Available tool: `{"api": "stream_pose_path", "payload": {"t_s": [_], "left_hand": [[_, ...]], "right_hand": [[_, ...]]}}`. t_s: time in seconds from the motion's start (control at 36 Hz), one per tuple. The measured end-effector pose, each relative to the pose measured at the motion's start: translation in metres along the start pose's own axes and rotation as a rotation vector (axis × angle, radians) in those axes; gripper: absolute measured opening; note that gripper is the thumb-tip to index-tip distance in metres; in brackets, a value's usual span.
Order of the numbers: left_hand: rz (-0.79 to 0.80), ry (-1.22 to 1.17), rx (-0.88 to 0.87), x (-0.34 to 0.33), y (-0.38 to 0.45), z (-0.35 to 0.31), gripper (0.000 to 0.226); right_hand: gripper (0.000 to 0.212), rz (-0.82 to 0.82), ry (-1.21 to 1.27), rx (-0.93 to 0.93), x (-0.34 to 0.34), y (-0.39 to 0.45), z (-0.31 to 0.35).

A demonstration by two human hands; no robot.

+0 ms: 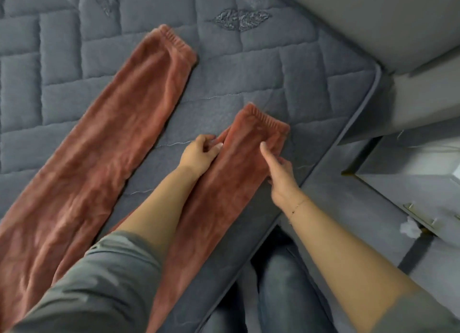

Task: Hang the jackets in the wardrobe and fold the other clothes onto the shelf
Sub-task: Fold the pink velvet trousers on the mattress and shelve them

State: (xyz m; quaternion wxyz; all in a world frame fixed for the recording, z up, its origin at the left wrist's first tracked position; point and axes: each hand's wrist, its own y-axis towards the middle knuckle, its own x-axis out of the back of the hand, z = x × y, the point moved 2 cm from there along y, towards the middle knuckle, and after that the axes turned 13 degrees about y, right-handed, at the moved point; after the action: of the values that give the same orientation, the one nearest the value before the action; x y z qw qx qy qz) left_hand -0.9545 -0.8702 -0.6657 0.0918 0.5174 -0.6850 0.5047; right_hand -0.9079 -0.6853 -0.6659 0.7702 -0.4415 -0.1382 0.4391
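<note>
Fleece trousers (pixel 104 143) in a rust-pink colour lie flat on a grey quilted mattress (pixel 249 66), their two legs spread apart with the elastic cuffs pointing away from the person. The left leg stretches across the middle of the bed; the right leg runs along the mattress edge, close to the corner.

Both hands work on the right leg just short of its cuff. The left hand (pixel 199 153) lies at the leg's left edge with its fingers curled, pinching the fabric there. The right hand (pixel 281 171) lies at the leg's right side, its forefinger stretched out straight on the fleece; the other fingers curl under near the leg's right edge, and whether they grip the cloth I cannot tell.

The waist end of the trousers is cut off at the lower left of the picture and partly covered by the grey-green sleeve (pixel 99 283) on the left arm. The left forearm also crosses part of the right leg.

A thin bracelet (pixel 297 207) circles the right wrist. Below the bed edge show the person's jeans (pixel 281 295). To the right stands pale grey furniture (pixel 410 158), with a small white scrap (pixel 409 228) near it on the floor.
</note>
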Motion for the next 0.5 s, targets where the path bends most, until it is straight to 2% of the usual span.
{"api": "stream_pose_path", "payload": {"t_s": [0.06, 0.11, 0.17, 0.22, 0.28, 0.36, 0.44, 0.5], "left_hand": [[0.022, -0.037, 0.010, -0.007, 0.012, -0.009, 0.029], [0.031, -0.010, -0.009, -0.009, 0.020, -0.020, 0.017], [0.033, -0.080, -0.018, -0.006, 0.024, -0.029, 0.008], [-0.038, -0.218, -0.035, 0.006, 0.026, -0.034, 0.005], [-0.161, -0.260, -0.061, 0.021, 0.030, -0.034, 0.010], [-0.177, -0.114, -0.083, 0.025, 0.040, -0.040, 0.016], [-0.105, 0.064, -0.056, 0.009, 0.052, -0.050, 0.015], [-0.089, 0.111, 0.000, 0.002, 0.061, -0.054, 0.024]], "right_hand": [[0.054, -0.100, -0.116, 0.220, -0.002, 0.013, 0.012], [0.038, -0.115, -0.269, 0.354, -0.003, 0.027, 0.033], [0.022, -0.055, -0.344, 0.336, 0.005, 0.040, 0.055], [0.013, 0.064, -0.343, 0.335, 0.018, 0.046, 0.073], [0.017, 0.140, -0.368, 0.325, 0.032, 0.048, 0.084], [0.031, 0.162, -0.415, 0.271, 0.048, 0.053, 0.084], [0.029, 0.073, -0.490, 0.240, 0.050, 0.062, 0.085], [0.031, 0.047, -0.489, 0.196, 0.047, 0.067, 0.085]]}}
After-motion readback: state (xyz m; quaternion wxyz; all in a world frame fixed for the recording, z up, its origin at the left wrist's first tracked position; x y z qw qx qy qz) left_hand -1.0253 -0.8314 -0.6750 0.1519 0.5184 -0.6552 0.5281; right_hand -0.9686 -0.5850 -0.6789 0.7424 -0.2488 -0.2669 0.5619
